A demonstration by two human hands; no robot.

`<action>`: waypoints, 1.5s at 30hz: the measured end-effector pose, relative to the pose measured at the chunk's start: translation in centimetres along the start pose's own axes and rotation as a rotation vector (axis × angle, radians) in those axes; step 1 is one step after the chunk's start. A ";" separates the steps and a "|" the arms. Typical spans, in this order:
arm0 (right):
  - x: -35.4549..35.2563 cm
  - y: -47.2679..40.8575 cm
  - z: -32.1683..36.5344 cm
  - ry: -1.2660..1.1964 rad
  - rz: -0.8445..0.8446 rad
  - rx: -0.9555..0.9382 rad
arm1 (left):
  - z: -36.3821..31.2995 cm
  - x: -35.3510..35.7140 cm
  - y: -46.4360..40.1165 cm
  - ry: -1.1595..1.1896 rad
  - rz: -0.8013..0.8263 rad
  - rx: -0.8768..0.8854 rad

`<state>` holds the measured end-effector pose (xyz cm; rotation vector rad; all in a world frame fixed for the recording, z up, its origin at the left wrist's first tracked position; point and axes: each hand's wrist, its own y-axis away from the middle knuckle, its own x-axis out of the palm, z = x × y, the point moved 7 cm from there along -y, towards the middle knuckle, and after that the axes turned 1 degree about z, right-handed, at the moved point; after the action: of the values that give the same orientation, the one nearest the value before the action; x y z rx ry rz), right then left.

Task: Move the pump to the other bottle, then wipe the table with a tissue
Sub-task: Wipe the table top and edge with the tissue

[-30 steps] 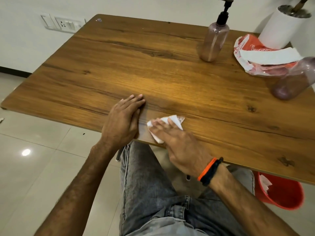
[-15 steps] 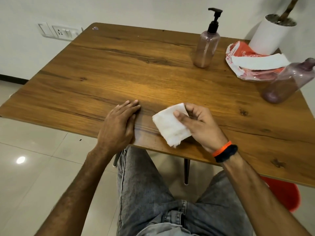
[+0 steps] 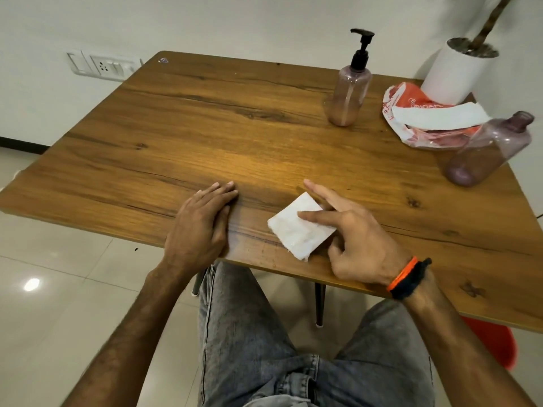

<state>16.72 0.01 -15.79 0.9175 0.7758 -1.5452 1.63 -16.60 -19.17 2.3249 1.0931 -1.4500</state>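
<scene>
A folded white tissue [image 3: 296, 230] is held in my right hand [image 3: 352, 239] just above the near edge of the wooden table [image 3: 205, 136], thumb on top and fingers beneath, index finger stretched out. My left hand [image 3: 199, 227] lies flat, palm down, on the table edge to the left of the tissue, holding nothing. A pinkish bottle [image 3: 349, 95] with the black pump [image 3: 362, 51] on it stands at the back of the table. A second pinkish bottle [image 3: 484, 151] with an open neck and no pump stands at the right edge.
A red and white tissue pack [image 3: 423, 118] with a sheet sticking out lies at the back right, in front of a white plant pot [image 3: 458, 71]. A red bin [image 3: 490, 345] sits on the floor under the table's right side. My legs are beneath the near edge.
My right hand stopped pressing the crumpled tissue on the table, lifted it and now holds it folded flat. My left hand has stayed put. The camera tilted up.
</scene>
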 end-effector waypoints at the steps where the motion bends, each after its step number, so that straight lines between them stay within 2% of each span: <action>1: -0.1 -0.2 0.2 0.035 -0.028 -0.020 | 0.0 0.0 0.0 0.000 0.000 -0.002; 4: -0.3 -0.5 0.5 0.141 -0.124 -0.065 | -0.1 0.0 -0.1 0.002 -0.009 -0.015; 8: 0.1 -0.7 1.0 0.262 -0.165 -0.104 | -0.3 0.1 -0.3 -0.005 -0.005 -0.044; 11: 0.1 -1.0 0.9 0.139 -0.211 -0.106 | -0.5 0.2 -0.5 -0.006 0.010 -0.054; 13: -0.8 -1.2 0.6 0.060 -0.320 -0.055 | -0.5 0.2 -0.6 -0.002 0.012 -0.056; 16: -2.1 -1.4 0.0 0.089 -0.445 0.051 | -0.6 0.2 -0.6 0.001 0.005 -0.054; 19: -1.4 -2.8 -0.5 0.197 -0.327 0.127 | -0.6 0.2 -0.5 0.000 -0.002 -0.049; 22: 0.6 -3.8 -0.3 0.265 -0.145 0.100 | -0.5 0.1 -0.6 -0.005 -0.008 -0.047; 25: 1.4 -4.5 -0.2 0.249 -0.132 0.093 | -0.5 0.2 -0.5 -0.012 -0.009 -0.044; 30: 3.0 -5.6 -0.4 0.257 0.069 0.111 | -0.5 0.2 -0.6 -0.016 -0.018 -0.038; 33: 3.7 -4.5 0.8 0.200 0.144 0.053 | -0.5 0.3 -0.6 -0.016 -0.022 -0.041; 37: 5.5 -1.6 4.5 0.146 0.228 -0.113 | -0.4 0.3 -0.5 -0.016 -0.025 -0.042; 40: 6.7 1.2 6.8 0.038 0.226 -0.235 | -0.3 0.2 -0.5 -0.017 -0.022 -0.042; 42: 5.9 2.4 7.6 -0.179 0.185 -0.262 | -0.4 0.2 -0.5 -0.017 -0.021 -0.040; 45: 2.3 1.7 6.0 -0.439 -0.032 -0.156 | -0.4 0.2 -0.4 -0.014 -0.023 -0.044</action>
<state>17.41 -6.58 -14.94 0.4290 0.5840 -1.6122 1.66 -15.99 -19.00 2.2761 1.1394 -1.4338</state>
